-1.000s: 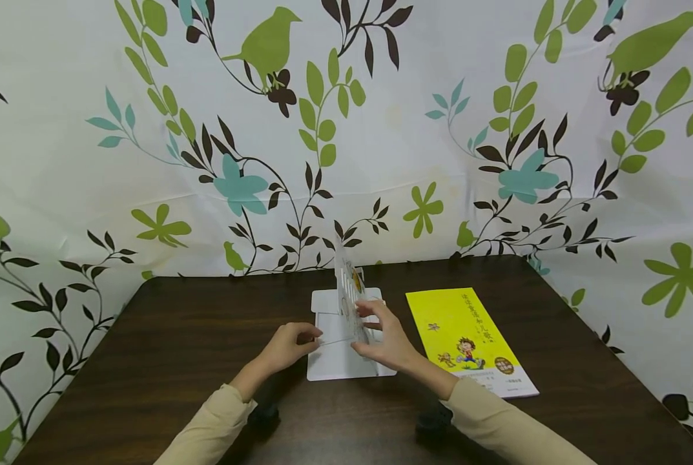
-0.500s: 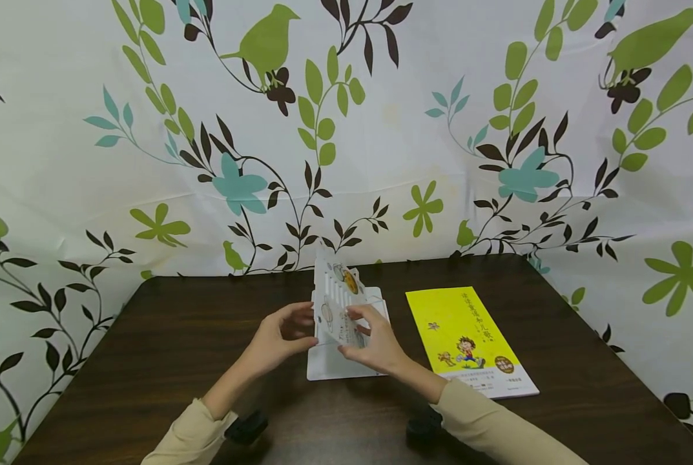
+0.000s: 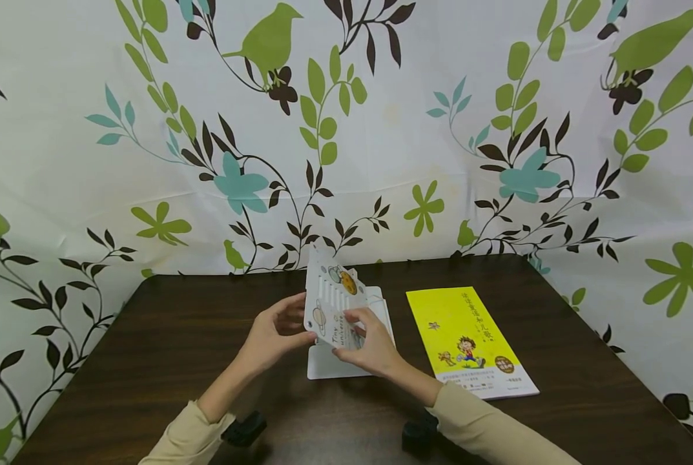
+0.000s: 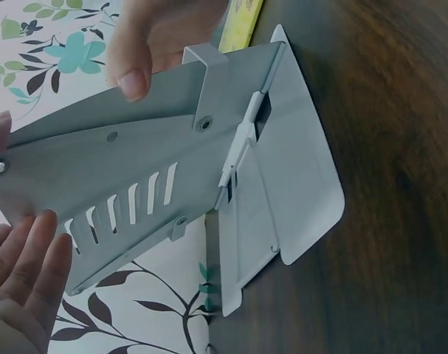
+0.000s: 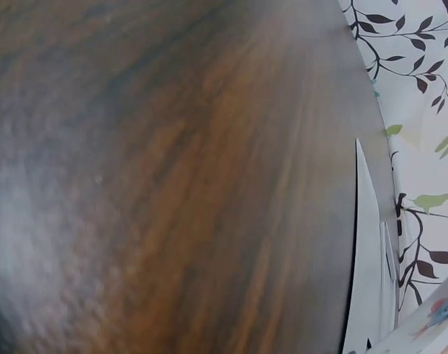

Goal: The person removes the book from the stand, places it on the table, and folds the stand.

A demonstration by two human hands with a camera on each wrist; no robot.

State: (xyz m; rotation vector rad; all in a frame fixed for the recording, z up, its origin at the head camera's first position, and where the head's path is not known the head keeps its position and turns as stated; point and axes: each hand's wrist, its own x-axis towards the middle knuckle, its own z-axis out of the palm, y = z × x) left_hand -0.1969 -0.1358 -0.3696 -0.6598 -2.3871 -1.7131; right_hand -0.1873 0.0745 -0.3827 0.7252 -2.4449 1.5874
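A white metal book stand (image 3: 337, 297) with planet drawings and the words "Tiny universe" on its front panel stands near the table's middle. Its panel leans up from a flat base (image 3: 330, 363). My left hand (image 3: 273, 332) holds the panel's left edge, thumb at the lower corner and fingers behind. In the left wrist view, those fingers (image 4: 32, 254) lie along the slotted back, near a hinged wire support (image 4: 242, 140). My right hand (image 3: 372, 345) grips the panel's lower right part. Only a sliver of the stand's base (image 5: 367, 258) shows in the right wrist view.
To the right of the stand lies a yellow book (image 3: 468, 342) with a cartoon child on its cover. The dark wooden table (image 3: 195, 310) ends at the back against a leaf-and-bird patterned cloth (image 3: 393, 129). Dark wrist devices (image 3: 244, 429) sit below both forearms.
The panel, seen nearly edge-on earlier, has turned and tilted left, so its printed front shows. My left hand has come from the base up to the panel's left edge.
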